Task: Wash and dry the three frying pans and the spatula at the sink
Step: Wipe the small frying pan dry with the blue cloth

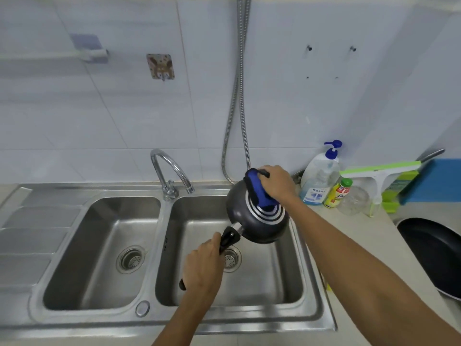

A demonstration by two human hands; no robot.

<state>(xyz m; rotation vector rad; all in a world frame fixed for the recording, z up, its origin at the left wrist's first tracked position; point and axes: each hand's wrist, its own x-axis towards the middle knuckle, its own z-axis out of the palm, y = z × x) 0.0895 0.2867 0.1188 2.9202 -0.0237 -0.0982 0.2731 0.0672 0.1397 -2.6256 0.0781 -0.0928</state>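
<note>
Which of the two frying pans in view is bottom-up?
The small dark frying pan with the silver-ringed base, which the left hand holds over the right sink basin; the large black frying pan on the counter lies inside-up.

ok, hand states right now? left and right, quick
left hand: closed round the handle of the frying pan, holding it bottom-up over the sink.
right hand: closed on the blue cloth, pressing it to the pan's base.
</note>
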